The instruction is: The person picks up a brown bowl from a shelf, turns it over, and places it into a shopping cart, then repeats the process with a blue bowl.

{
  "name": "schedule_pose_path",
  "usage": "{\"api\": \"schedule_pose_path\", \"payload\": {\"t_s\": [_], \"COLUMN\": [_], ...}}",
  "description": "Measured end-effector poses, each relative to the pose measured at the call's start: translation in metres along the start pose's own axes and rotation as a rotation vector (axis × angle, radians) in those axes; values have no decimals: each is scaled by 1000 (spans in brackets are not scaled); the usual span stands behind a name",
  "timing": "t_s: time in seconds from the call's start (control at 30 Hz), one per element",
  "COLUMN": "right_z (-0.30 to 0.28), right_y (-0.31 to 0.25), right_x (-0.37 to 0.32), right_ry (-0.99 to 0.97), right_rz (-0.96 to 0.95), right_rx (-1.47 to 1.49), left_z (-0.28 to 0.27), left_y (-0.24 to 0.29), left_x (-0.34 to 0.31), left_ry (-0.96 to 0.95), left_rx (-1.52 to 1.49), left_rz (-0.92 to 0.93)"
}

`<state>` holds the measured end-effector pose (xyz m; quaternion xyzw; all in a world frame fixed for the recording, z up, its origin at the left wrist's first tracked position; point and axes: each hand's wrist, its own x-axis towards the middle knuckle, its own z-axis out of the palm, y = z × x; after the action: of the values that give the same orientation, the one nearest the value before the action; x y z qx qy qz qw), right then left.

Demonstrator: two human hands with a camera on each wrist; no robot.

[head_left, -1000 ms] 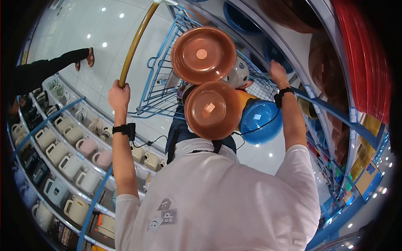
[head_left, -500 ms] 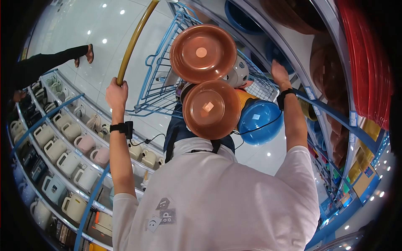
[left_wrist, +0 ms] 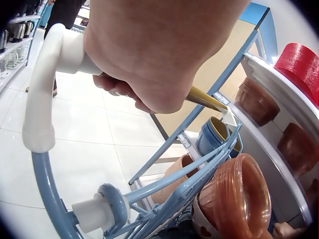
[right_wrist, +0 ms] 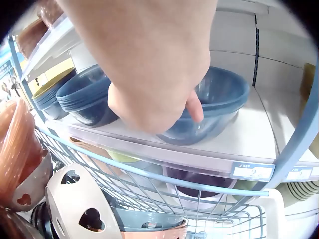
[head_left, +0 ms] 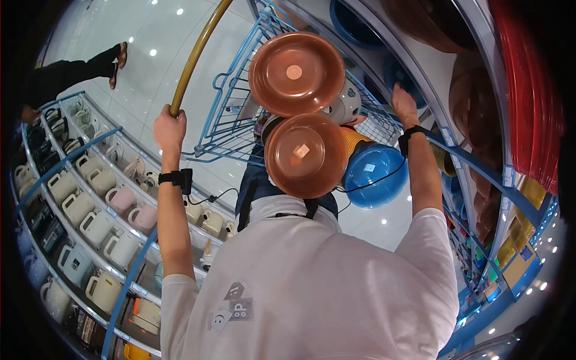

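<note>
My left hand (head_left: 170,127) grips the golden-brown handle bar (head_left: 197,51) of a blue wire shopping cart (head_left: 219,129). In the left wrist view its fingers curl under the bar, next to a white plastic corner piece (left_wrist: 40,107). At the shelf on the right, my right hand (head_left: 405,105) holds the rim of a blue basin (right_wrist: 227,92). Its thumb (right_wrist: 195,108) lies against the outer wall, while the other fingers are hidden behind the hand. Two piles of shiny brown basins, one farther (head_left: 273,90) and one nearer (head_left: 309,171), sit on the cart's load.
Beside the cart's near end shows another blue basin (head_left: 384,186) with a label. A white basket with heart cutouts (right_wrist: 75,199) lies in the cart. More stacked blue basins (right_wrist: 84,97) stand on the shelf. Kettles (head_left: 102,291) fill the left shelves. A person's legs (head_left: 90,69) appear in the aisle.
The head view has shifted slightly. Both hands keep their places on the handle bar and at the blue basin. The other person's legs have moved, with the feet now farther apart.
</note>
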<state>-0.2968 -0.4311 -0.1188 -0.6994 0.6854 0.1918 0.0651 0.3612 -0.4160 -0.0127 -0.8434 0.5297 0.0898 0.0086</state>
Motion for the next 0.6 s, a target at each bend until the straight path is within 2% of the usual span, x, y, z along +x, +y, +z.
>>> {"api": "schedule_pose_path", "payload": {"t_s": [0.13,0.23,0.3,0.33,0.43,0.5,0.6], "right_z": [-5,-14,-23,-27,-39,-49,-35], "right_y": [-1,-4,-8,-7,-9,-14,-3], "right_x": [-3,-10,-13,-15,-25,-30,-38], "right_ry": [2,12,63,67,178,352,418], "right_rz": [15,102,350,354,443,465,458], "right_rx": [6,-9,125,121,270,414,427], "left_z": [0,0,-1,-2,-3,-2,1], "left_y": [0,1,3,4,5,3,0], "left_x": [1,1,0,0,0,2,2], "left_ry": [-1,-6,-11,-12,-23,-21,-9], "left_rx": [-1,26,12,3,0,4,2], "left_rz": [5,-12,-13,-17,-16,0,26]}}
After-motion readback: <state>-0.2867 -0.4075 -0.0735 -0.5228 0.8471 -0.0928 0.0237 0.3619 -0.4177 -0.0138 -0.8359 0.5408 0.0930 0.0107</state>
